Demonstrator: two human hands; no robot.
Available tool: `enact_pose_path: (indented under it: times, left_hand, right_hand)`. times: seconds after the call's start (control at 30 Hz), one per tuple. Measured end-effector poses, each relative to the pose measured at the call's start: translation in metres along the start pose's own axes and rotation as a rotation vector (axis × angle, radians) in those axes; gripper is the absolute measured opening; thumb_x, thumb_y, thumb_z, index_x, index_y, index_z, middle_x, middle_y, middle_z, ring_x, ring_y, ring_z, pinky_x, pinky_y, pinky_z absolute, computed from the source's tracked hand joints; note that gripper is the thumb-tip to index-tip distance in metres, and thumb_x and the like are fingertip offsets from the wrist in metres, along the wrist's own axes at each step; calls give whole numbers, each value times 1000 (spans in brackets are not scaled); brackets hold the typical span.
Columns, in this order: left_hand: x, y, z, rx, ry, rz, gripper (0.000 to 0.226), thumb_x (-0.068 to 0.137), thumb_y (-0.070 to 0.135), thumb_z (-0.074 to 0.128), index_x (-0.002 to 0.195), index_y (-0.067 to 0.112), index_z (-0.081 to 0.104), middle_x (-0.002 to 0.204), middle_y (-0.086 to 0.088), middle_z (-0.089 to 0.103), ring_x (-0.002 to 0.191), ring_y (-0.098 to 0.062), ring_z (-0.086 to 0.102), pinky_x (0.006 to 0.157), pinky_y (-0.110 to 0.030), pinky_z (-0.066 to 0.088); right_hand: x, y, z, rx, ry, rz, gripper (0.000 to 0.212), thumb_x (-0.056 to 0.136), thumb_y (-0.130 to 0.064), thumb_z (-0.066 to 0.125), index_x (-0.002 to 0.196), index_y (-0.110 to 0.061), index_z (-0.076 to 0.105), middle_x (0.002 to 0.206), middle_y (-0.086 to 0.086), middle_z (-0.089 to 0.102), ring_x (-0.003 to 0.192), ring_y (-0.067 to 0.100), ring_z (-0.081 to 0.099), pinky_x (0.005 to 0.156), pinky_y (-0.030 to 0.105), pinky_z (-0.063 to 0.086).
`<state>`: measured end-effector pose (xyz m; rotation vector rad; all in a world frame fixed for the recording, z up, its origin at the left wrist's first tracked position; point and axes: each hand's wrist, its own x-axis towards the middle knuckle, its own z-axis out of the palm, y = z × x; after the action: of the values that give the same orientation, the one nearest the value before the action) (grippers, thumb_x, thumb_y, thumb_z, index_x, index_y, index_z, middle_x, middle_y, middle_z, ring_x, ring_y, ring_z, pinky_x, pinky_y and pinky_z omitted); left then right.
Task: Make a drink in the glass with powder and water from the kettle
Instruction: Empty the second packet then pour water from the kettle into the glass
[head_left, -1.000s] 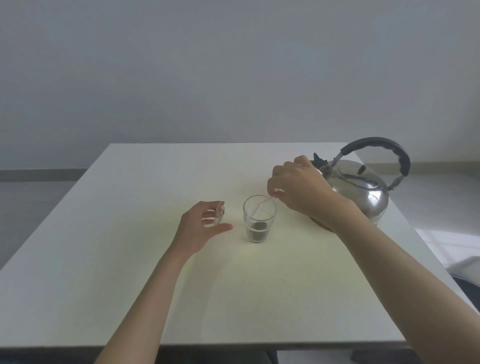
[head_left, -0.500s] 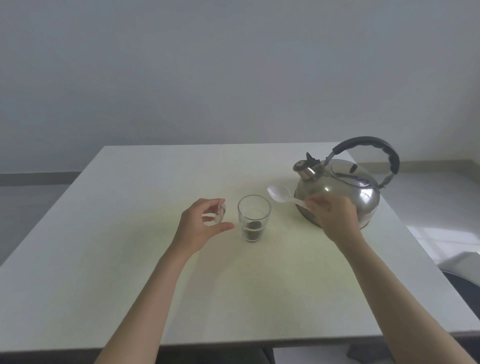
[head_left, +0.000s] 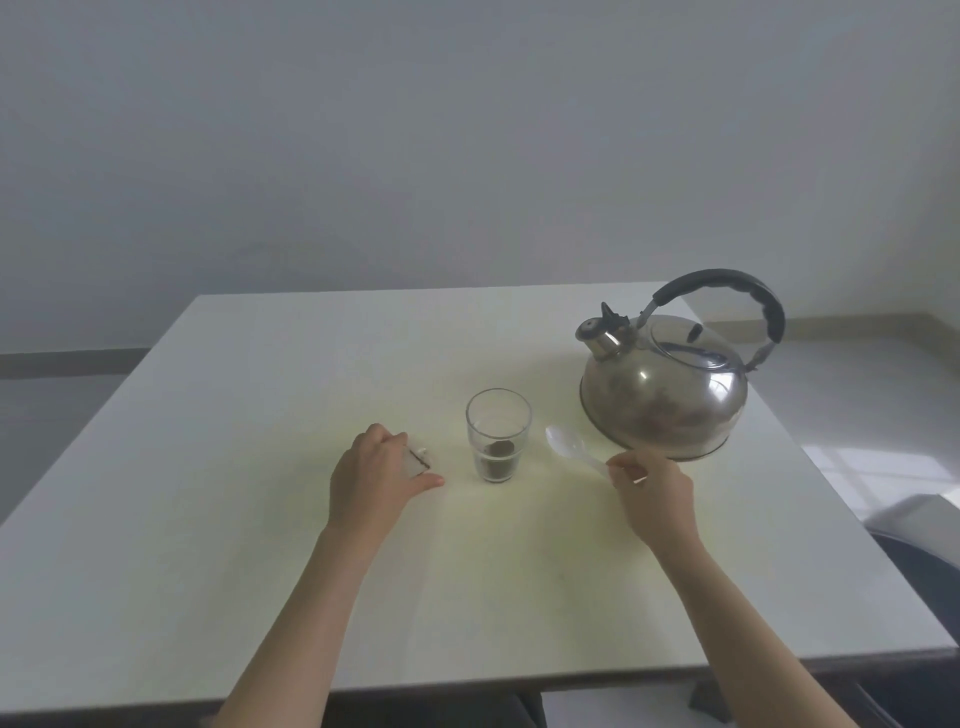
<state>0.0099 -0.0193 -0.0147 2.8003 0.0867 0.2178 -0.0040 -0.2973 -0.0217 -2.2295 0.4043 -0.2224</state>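
A clear glass (head_left: 497, 434) stands mid-table with dark powder at its bottom. To its right a steel kettle (head_left: 662, 397) with a black handle sits on the table, spout toward the glass. My right hand (head_left: 652, 493) pinches the handle of a white plastic spoon (head_left: 569, 448), whose bowl lies low between glass and kettle. My left hand (head_left: 376, 475) rests on the table left of the glass, fingers curled around a small clear packet (head_left: 417, 460) with a dark edge.
The white table (head_left: 260, 467) ends close on the right, past the kettle, and near my body at the bottom. A plain wall stands behind. A dark rounded object (head_left: 919, 577) sits on the floor at lower right.
My right hand drew the spoon out of the glass and moved it right and down toward the table. My left hand stayed beside the glass with the packet.
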Motion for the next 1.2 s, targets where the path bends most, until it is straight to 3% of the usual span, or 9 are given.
enact_pose_path:
  times: [0.2,0.37,0.57,0.73,0.87,1.0,1.07,1.2]
  left_hand:
    - [-7,-2,4,-183,86,-81,49,63,54,75,96,18,65,96,-2,55,90,-23,58,64,-32,44]
    - [-14,7,0,-338,148,-114,56,62,49,78,106,18,61,100,1,55,93,-21,57,71,-34,48]
    - [-15,24,-19,-457,264,-99,56,61,46,80,104,19,56,98,6,53,84,-16,54,67,-27,41]
    - [-16,36,-30,-479,306,-94,56,62,44,80,105,18,54,98,6,52,86,-17,54,66,-27,40]
    - [-18,43,-37,-451,349,-86,57,63,46,79,106,18,53,100,4,53,89,-17,53,66,-26,38]
    - [-17,52,-46,-429,388,-54,54,68,51,71,104,17,51,101,3,54,88,-17,54,65,-26,41]
    - [-16,56,-49,-451,401,-57,53,68,52,65,103,16,51,102,3,55,89,-17,54,65,-26,42]
    - [-13,59,-53,-486,421,-34,55,66,53,59,103,13,51,102,0,57,90,-19,55,64,-28,43]
  right_hand:
    - [-6,1,8,-89,25,-27,16,87,-12,53,90,-12,68,85,0,63,79,21,55,64,28,38]
    - [-8,7,17,-165,84,-111,14,86,-11,53,89,-10,67,92,6,62,83,24,53,65,31,37]
    - [-8,14,24,-283,174,-186,11,82,-7,57,81,-8,67,83,11,64,80,31,49,66,35,32]
    - [-12,7,19,-221,233,-211,12,82,-14,62,93,-9,68,96,14,63,92,35,54,73,34,31]
    - [-25,-63,6,22,347,-445,25,82,-36,54,90,-19,70,86,2,64,87,24,55,74,27,22]
    - [-38,-144,13,-98,124,-653,31,77,-51,58,89,-26,71,78,-10,58,80,11,44,68,27,14]
    - [-38,-161,23,-182,-6,-633,28,78,-52,60,89,-29,71,80,-13,55,84,12,43,69,29,13]
    - [-34,-165,33,-147,-113,-528,16,79,-38,60,84,-28,72,80,-8,64,91,18,49,71,32,17]
